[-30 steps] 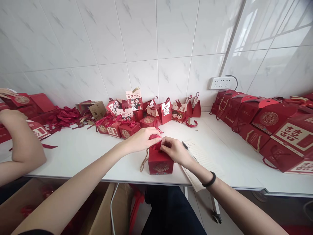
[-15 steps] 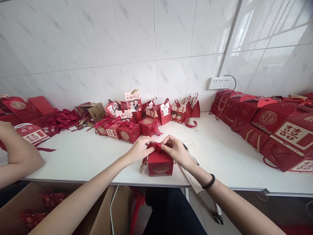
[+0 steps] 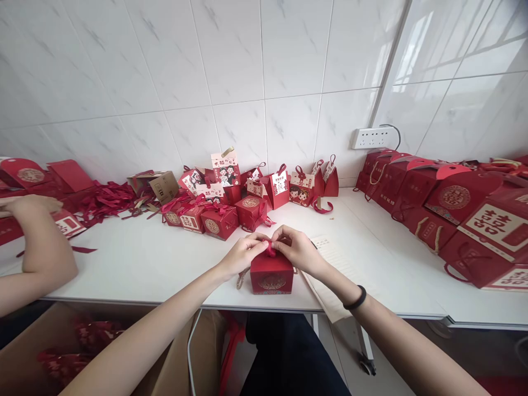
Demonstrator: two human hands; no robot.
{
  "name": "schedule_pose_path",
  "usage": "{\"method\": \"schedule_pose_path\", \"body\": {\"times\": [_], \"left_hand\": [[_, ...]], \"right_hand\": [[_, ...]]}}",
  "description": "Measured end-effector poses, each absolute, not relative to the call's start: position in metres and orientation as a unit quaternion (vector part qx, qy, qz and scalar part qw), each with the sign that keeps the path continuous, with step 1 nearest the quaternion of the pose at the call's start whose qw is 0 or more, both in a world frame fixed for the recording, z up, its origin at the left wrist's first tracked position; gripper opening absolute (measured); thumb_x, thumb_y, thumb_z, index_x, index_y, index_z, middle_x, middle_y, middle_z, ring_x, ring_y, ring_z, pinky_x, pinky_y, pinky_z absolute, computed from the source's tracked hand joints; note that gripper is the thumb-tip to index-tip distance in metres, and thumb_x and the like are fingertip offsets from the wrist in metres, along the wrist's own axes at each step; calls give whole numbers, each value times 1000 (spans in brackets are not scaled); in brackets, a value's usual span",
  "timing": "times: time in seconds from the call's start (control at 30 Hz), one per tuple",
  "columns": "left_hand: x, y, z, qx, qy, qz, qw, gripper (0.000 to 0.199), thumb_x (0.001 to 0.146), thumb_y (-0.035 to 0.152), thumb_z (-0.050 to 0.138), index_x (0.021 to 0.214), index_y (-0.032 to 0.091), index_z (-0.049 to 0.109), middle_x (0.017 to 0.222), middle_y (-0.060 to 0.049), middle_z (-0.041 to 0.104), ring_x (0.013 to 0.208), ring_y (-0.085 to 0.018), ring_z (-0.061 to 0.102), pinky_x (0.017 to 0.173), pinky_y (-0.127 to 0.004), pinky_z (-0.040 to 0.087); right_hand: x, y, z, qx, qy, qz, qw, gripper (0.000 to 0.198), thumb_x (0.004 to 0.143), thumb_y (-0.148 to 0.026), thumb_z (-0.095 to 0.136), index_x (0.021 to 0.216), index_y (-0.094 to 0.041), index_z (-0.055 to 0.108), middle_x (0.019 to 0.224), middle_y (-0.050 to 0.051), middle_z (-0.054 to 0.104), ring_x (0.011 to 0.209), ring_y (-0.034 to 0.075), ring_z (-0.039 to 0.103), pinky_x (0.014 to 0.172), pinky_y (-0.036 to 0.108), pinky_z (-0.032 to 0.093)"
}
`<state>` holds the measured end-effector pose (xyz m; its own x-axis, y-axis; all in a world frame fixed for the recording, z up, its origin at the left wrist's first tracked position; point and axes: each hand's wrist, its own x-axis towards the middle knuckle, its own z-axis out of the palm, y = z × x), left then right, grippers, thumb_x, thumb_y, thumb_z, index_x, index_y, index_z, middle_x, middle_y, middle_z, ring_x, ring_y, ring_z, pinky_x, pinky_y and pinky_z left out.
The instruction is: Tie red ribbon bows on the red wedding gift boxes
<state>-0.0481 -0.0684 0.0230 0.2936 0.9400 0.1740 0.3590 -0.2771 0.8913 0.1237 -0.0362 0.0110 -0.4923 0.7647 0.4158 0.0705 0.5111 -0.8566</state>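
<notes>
Red box [image 3: 272, 279] is set upright on the white counter [image 3: 144, 269], near the front edge, squarely between the two forearms. Red ribbon [image 3: 270, 250] is gathered in a knot or bow on top of the box; exact form can't be read, as it is partly covered by fingers. Ribbon is pinched from the left by the left hand [image 3: 244, 255], thumb and index closed on it. Same from the right by the right hand [image 3: 297, 253], fingertips nearly met over the box top. A black band [image 3: 355, 297] is worn on the right wrist. Rope handle [image 3: 241, 279] is seen at the box's left side. Paper sheets [image 3: 336, 286] are laid just right of the box, partly covered by the right forearm. Small ribboned boxes [image 3: 218, 223] are lined up behind, with tented gift boxes [image 3: 279, 190] placed nearer the wall. Larger boxes [image 3: 454, 201] are stacked along the right. Loose ribbons [image 3: 107, 201] are heaped at left, near a co-worker's arm [image 3: 47, 247].
</notes>
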Motion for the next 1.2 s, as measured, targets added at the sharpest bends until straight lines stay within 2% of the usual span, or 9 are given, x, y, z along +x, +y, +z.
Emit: {"method": "schedule_pose_path", "body": {"times": [0.2,0.3,0.4,0.53,0.73,0.9,1.03,1.1,1.2], "left_hand": [[-48,-68,19,655,461,419,429,31,80,37,50,68,15,68,114,-6,59,108,-23,53,96,-31,39],[-47,-69,19,633,453,425,462,29,81,37,49,80,15,68,113,-6,62,106,-23,55,93,-32,42],[-48,-70,20,628,446,424,476,30,82,36,48,97,18,66,109,-5,65,110,-22,55,96,-32,40],[-50,-71,21,637,445,417,471,33,82,36,46,102,17,64,111,-6,64,111,-22,54,99,-33,39],[-60,-73,21,706,503,389,311,34,86,40,39,87,16,64,109,-8,61,110,-23,52,101,-37,35],[-72,-76,22,747,528,357,187,35,88,39,35,77,18,61,99,-8,59,101,-22,53,94,-38,39],[-71,-85,32,761,544,341,96,31,87,37,41,71,19,61,92,-5,56,92,-20,54,89,-37,41],[-65,-93,39,758,553,339,72,27,87,35,43,75,19,61,88,-3,56,84,-18,55,82,-33,43],[-55,-103,46,748,570,324,104,23,89,34,40,84,20,58,75,1,57,65,-13,55,66,-27,43]], "right_hand": [[132,-42,9,-256,-815,230,466,7,85,-19,48,84,-19,55,93,7,58,91,19,59,82,35,48],[137,-46,7,-229,-846,147,458,5,85,-20,55,85,-19,60,105,10,52,101,22,55,85,37,49],[140,-47,6,-209,-867,98,442,6,85,-20,58,88,-19,63,109,11,50,98,21,55,83,37,50],[138,-46,8,-193,-879,1,435,13,89,-20,53,85,-17,64,101,10,55,87,20,55,74,36,50],[144,-43,10,-189,-878,-20,439,15,91,-16,49,87,-16,64,91,9,58,82,19,51,71,33,46],[156,-42,9,-206,-882,-40,422,17,90,-11,48,85,-17,63,89,8,57,79,18,49,70,32,42],[160,-47,10,-210,-884,-77,411,16,88,-8,49,86,-16,62,88,7,58,77,18,47,69,31,39],[160,-50,11,-210,-885,-95,405,16,89,-8,48,87,-15,62,87,8,58,77,18,47,68,31,38],[160,-55,14,-203,-891,-115,391,19,91,-9,45,89,-15,63,86,8,57,74,17,46,68,30,37]]}}
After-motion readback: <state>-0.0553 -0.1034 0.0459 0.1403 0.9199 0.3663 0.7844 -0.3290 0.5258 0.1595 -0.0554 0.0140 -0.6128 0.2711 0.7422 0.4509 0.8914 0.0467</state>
